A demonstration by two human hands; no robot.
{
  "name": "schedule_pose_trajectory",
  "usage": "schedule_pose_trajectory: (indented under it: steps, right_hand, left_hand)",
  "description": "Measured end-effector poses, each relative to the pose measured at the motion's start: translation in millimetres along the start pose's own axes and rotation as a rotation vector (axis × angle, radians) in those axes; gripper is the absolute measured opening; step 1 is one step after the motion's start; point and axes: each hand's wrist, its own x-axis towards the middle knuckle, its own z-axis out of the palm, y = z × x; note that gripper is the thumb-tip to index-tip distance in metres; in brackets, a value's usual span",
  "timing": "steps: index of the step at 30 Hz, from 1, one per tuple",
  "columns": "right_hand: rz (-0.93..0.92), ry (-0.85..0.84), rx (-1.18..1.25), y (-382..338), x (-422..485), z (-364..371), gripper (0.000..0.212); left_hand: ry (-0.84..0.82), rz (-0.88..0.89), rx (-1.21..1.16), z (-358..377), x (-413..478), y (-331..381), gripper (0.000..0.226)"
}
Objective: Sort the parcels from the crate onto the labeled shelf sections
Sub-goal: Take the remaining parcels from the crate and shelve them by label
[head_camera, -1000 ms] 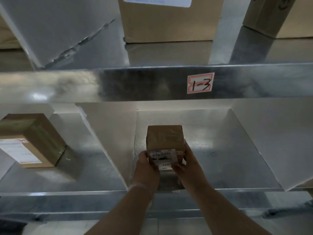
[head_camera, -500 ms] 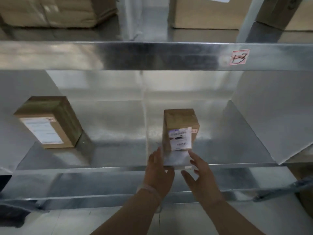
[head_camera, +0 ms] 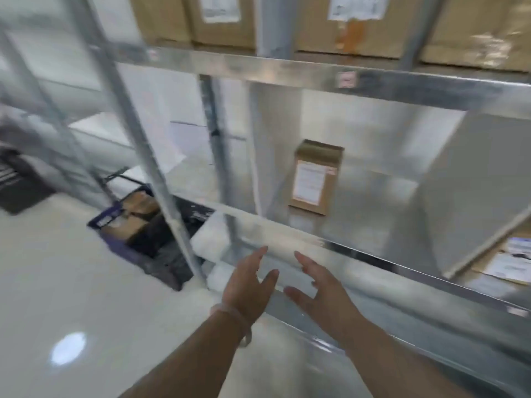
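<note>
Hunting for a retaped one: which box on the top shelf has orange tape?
The box between the two posts, with an orange strip under its white label; the other boxes show none.

We see one parcel (head_camera: 316,176) standing upright on the middle shelf (head_camera: 359,251), with a divider panel (head_camera: 471,196) to its right. Beyond the divider lies another parcel (head_camera: 511,259). Large boxes (head_camera: 359,24) sit on the upper shelf (head_camera: 258,64). Lower left, partly behind the front post (head_camera: 161,173), the crate (head_camera: 120,248) rests on the floor (head_camera: 57,282). Our left hand (head_camera: 248,285) and right hand (head_camera: 324,291) hover side by side before the middle shelf's front edge
</note>
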Motion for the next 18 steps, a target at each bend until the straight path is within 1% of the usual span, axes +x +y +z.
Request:
schedule_pose_trajectory:
  steps: [3, 5, 7, 9, 12, 13, 18]
  right_hand:
    - [-0.097, -0.149, 0.057, -63, 24, 67, 0.075]
    - [-0.147, -0.245, 0.096, -94, 38, 109, 0.075]
    - [-0.194, -0.330, 0.122, -117, 50, 143, 0.075]
    - [-0.208, -0.405, 0.163, -138, 61, 170, 0.081]
    - [-0.179, -0.456, 0.191, -161, 86, 203, 0.105]
    - [-0.190, -0.474, 0.174, -166, 94, 214, 0.110]
    - [-0.274, -0.565, 0.158, -187, 150, 266, 0.115]
  left_hand:
    - [0.150, -0.071, 0.002, -80, -12, -47, 0.053]
    - [0.233, -0.134, -0.012, -121, -20, -75, 0.050]
    - [0.329, -0.184, -0.054, -154, -30, -94, 0.043]
    - [0.391, -0.230, -0.090, -180, -36, -110, 0.031]
    - [0.452, -0.299, -0.089, -208, -33, -136, 0.044]
    - [0.469, -0.318, -0.078, -217, -30, -144, 0.046]
    - [0.538, -0.388, -0.079, -254, 10, -179, 0.046]
